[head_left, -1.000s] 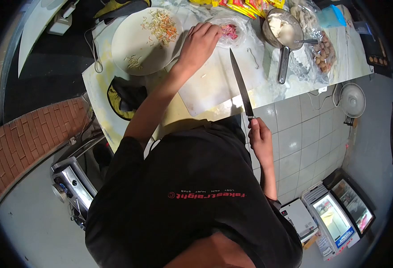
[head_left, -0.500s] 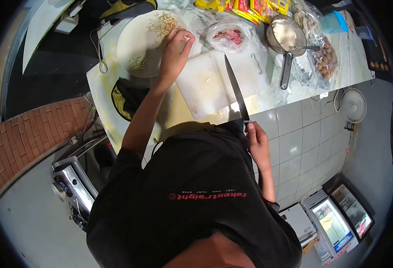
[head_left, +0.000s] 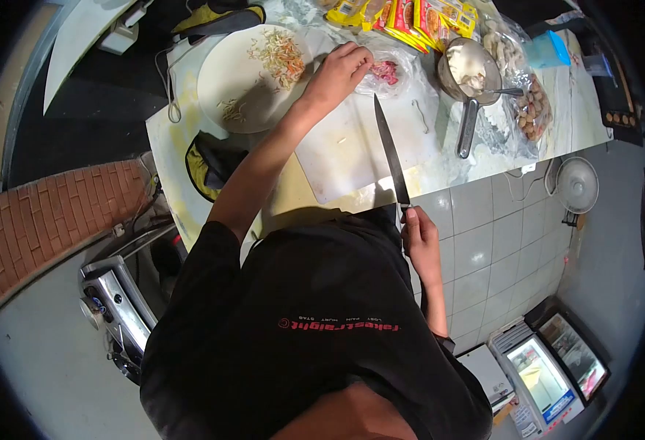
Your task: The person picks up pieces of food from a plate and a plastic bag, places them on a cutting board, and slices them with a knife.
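My left hand point(head_left: 339, 71) is over the left edge of a clear plastic bag point(head_left: 399, 82) with chopped red pieces point(head_left: 385, 71) in it. Its fingers are curled together; what they hold, if anything, is hidden. My right hand point(head_left: 421, 236) grips the handle of a long kitchen knife point(head_left: 390, 150), blade pointing away from me over the right part of a white cutting board point(head_left: 348, 165). Left of the board, a large white plate point(head_left: 216, 77) carries a pile of shredded pale and orange vegetables point(head_left: 282, 59) and a smaller heap of pale green slivers point(head_left: 231, 111).
A small saucepan point(head_left: 449, 77) with white contents and a spoon stands at the right, beside a bag of round brown items point(head_left: 533, 110). Yellow and red packets point(head_left: 418, 22) lie at the back. A black-and-yellow cloth item point(head_left: 209, 165) is near the left front edge.
My left hand has moved right, from the shredded vegetables on the plate to the plastic bag, and its fingers have drawn together. My right hand still holds the knife in nearly the same place.
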Tool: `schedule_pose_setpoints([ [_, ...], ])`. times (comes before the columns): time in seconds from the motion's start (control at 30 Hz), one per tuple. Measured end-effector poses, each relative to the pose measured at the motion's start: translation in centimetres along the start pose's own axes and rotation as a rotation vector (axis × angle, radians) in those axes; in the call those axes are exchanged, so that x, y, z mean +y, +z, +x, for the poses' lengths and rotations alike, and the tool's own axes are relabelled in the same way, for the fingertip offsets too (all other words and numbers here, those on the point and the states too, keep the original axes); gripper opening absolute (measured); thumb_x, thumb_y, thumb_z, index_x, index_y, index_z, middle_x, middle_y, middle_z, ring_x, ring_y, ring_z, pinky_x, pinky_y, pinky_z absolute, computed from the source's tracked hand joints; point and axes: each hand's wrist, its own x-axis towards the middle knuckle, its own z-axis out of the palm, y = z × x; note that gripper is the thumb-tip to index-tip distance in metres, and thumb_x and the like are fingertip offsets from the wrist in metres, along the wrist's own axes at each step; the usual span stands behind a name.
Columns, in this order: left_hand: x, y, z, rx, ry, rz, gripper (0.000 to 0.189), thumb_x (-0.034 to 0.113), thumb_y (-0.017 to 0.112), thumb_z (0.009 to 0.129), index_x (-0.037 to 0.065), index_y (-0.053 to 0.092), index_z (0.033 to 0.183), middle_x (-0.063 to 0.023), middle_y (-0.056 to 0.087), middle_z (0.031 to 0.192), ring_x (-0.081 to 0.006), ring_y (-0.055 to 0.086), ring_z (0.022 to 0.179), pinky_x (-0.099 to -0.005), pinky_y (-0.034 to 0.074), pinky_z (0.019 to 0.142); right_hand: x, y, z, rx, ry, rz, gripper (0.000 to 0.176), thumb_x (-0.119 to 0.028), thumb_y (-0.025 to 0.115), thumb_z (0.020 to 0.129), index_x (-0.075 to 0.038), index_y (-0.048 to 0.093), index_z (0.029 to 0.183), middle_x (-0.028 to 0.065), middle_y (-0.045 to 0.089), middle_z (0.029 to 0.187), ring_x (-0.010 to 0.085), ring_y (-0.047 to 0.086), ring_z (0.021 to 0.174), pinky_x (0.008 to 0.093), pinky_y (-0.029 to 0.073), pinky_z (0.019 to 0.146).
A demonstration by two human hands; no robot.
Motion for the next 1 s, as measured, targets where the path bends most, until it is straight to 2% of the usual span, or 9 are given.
schedule_pose_setpoints([
  [0.1, -0.9, 0.5, 0.3, -0.016, 0.039, 0.031, 0.012, 0.002, 0.065, 0.090, 0.005, 0.063, 0.102, -0.0106, 0.063, 0.095, -0.0307, 0.063, 0.088, -0.0385, 0.051, 0.078, 0.6, -0.1, -0.1, 0.022, 0.005, 0.026, 0.042, -0.041, 0.046, 0.108, -0.006, 0.054, 0.085, -0.0071, 0.040, 0.058, 0.0012, 0.033, 0.048, 0.0220, 0.025, 0.043],
  [0.27, -1.1, 0.5, 0.5, 0.003, 0.119, 0.075, 0.019, -0.002, 0.064, 0.085, 0.007, 0.065, 0.102, -0.0109, 0.062, 0.102, -0.0359, 0.058, 0.101, -0.0431, 0.049, 0.092, 0.9, 0.1, -0.1, 0.031, -0.007, 0.042, 0.041, -0.040, 0.047, 0.108, -0.007, 0.054, 0.085, -0.0068, 0.041, 0.059, 0.0017, 0.034, 0.049, 0.0226, 0.026, 0.044],
  [0.5, -0.8, -0.5, 0.1, 0.037, 0.093, 0.033, 0.016, 0.001, 0.067, 0.085, 0.006, 0.066, 0.101, -0.0101, 0.063, 0.103, -0.0339, 0.060, 0.101, -0.0413, 0.048, 0.091, 1.0, -0.1, -0.2, 0.039, -0.002, 0.011, 0.040, -0.037, 0.047, 0.108, -0.006, 0.054, 0.084, -0.0065, 0.041, 0.060, 0.0019, 0.035, 0.051, 0.0229, 0.028, 0.046],
  [0.57, -1.2, -1.5, -0.7, 0.153, -0.019, -0.056, 0.012, 0.004, 0.070, 0.085, 0.005, 0.067, 0.096, -0.0104, 0.064, 0.101, -0.0315, 0.063, 0.098, -0.0390, 0.049, 0.088, 0.8, -0.2, -0.2, 0.037, -0.001, 0.016, 0.040, -0.037, 0.047, 0.108, -0.006, 0.054, 0.083, -0.0067, 0.041, 0.060, 0.0019, 0.036, 0.051, 0.0227, 0.027, 0.046],
  [0.73, -6.4, -6.9, -4.6, 0.247, -0.113, 0.184, 0.011, 0.008, 0.072, 0.086, 0.003, 0.067, 0.094, -0.0106, 0.065, 0.098, -0.0289, 0.065, 0.092, -0.0352, 0.052, 0.083, 0.8, -0.1, 0.1, -0.008, 0.037, 0.084, 0.040, -0.037, 0.048, 0.108, -0.006, 0.053, 0.082, -0.0074, 0.039, 0.060, 0.0021, 0.034, 0.052, 0.0234, 0.026, 0.046],
  [0.8, -8.1, -9.8, -5.6, 0.284, -0.180, 0.293, 0.009, 0.008, 0.071, 0.089, 0.004, 0.069, 0.097, -0.0071, 0.067, 0.095, -0.0175, 0.064, 0.080, -0.0284, 0.050, 0.073, 0.3, 0.0, 0.2, -0.027, 0.035, 0.044, 0.042, -0.037, 0.048, 0.108, -0.004, 0.053, 0.082, -0.0057, 0.041, 0.061, 0.0039, 0.036, 0.056, 0.0250, 0.030, 0.050],
  [0.83, -8.4, -11.0, -6.1, 0.291, -0.183, 0.301, 0.009, 0.008, 0.071, 0.089, 0.004, 0.069, 0.097, -0.0071, 0.067, 0.095, -0.0175, 0.064, 0.080, -0.0284, 0.050, 0.073, 0.1, 0.1, 0.2, -0.033, 0.038, 0.003, 0.044, -0.037, 0.048, 0.108, -0.002, 0.054, 0.081, -0.0039, 0.043, 0.062, 0.0057, 0.038, 0.060, 0.0265, 0.034, 0.053],
  [0.9, -8.4, -12.4, -7.2, 0.247, -0.379, 0.207, 0.008, 0.008, 0.069, 0.091, 0.005, 0.068, 0.098, -0.0056, 0.068, 0.093, -0.0145, 0.062, 0.077, -0.0281, 0.050, 0.071, -0.1, 0.5, 0.4, -0.047, 0.033, 0.000, 0.043, -0.036, 0.048, 0.108, -0.002, 0.054, 0.082, -0.0042, 0.043, 0.062, 0.0053, 0.038, 0.059, 0.0260, 0.033, 0.053],
  [1.0, -3.5, -10.9, -8.9, 0.064, -0.372, 0.053, 0.013, 0.014, 0.069, 0.092, 0.005, 0.067, 0.101, -0.0057, 0.067, 0.097, -0.0155, 0.063, 0.085, -0.0301, 0.050, 0.077, -0.6, 0.7, 1.0, -0.052, 0.037, -0.001, 0.042, -0.035, 0.047, 0.108, -0.003, 0.055, 0.082, -0.0047, 0.043, 0.062, 0.0044, 0.038, 0.058, 0.0250, 0.032, 0.051],
])
